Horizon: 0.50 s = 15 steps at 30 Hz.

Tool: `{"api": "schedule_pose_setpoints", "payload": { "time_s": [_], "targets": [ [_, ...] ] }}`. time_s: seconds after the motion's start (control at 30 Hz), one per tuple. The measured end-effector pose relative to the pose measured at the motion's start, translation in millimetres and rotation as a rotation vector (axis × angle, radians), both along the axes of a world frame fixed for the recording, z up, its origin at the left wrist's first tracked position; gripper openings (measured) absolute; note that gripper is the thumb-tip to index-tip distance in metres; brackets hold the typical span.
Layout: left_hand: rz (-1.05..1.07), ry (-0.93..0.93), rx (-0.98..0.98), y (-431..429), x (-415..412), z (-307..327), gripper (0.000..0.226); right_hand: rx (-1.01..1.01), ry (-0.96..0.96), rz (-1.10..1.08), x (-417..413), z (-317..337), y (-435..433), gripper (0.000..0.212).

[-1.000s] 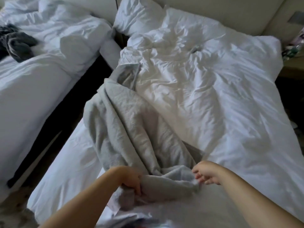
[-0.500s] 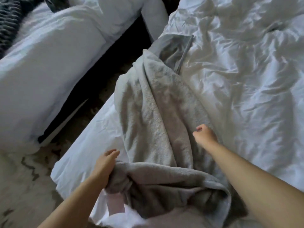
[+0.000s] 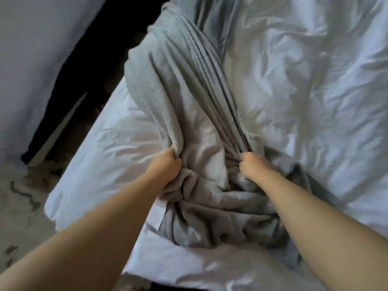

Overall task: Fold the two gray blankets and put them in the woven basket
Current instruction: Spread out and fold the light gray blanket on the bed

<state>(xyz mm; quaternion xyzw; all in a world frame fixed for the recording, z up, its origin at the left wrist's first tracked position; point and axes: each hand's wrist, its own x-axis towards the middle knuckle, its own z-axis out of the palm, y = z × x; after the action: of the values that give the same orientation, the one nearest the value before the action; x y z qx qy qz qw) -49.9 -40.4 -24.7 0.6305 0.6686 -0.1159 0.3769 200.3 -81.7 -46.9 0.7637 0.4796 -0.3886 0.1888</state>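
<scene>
A gray fleece blanket (image 3: 178, 97) lies bunched in long folds on the white duvet, running from the near edge of the bed toward the top of the view. My left hand (image 3: 163, 164) grips a handful of its left side. My right hand (image 3: 254, 166) grips a gathered bundle of folds on its right side. The fabric is pulled taut from both fists toward the far end. A loose heap of the same blanket sits between my forearms. No second gray blanket and no woven basket are in view.
The white duvet (image 3: 304, 101) covers the bed to the right. A second white bed (image 3: 31, 49) stands at the left across a dark gap (image 3: 88, 66). Patterned carpet (image 3: 19, 196) shows at the lower left, beside the bed's corner.
Both hands moved forward along the blanket and closed on its folds; the left had only touched it and the right hovered. The view tilted down and closer, so the pillows left the frame.
</scene>
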Motion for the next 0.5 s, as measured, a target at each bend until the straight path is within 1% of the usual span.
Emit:
{"api": "schedule_pose_setpoints", "payload": {
  "time_s": [0.07,0.13,0.2,0.27,0.33,0.4,0.47,0.5],
  "targets": [
    [-0.133,0.051,-0.052,3,8,5,0.035,-0.048,-0.056,-0.070,29,6,-34,0.011],
    [-0.285,0.087,-0.098,6,22,10,0.034,-0.106,-0.139,-0.111,62,11,-74,0.022],
    [-0.412,0.116,-0.139,2,42,14,0.036,-0.212,-0.243,-0.085,91,18,-123,0.036],
    [-0.521,0.108,-0.163,-13,66,19,0.038,-0.303,-0.268,-0.071,111,21,-187,0.039],
    [-0.585,0.093,-0.181,-35,90,18,0.040,-0.408,-0.209,-0.068,115,22,-261,0.034],
    [-0.642,0.095,-0.254,-62,108,21,0.042,-0.524,-0.117,-0.047,96,27,-322,0.027],
    [-0.718,0.125,-0.361,-88,118,23,0.043,-0.536,0.041,-0.086,64,34,-368,0.027],
    [-0.752,0.162,-0.414,-99,122,25,0.044,-0.535,0.124,-0.100,46,39,-382,0.030]
  ]
}}
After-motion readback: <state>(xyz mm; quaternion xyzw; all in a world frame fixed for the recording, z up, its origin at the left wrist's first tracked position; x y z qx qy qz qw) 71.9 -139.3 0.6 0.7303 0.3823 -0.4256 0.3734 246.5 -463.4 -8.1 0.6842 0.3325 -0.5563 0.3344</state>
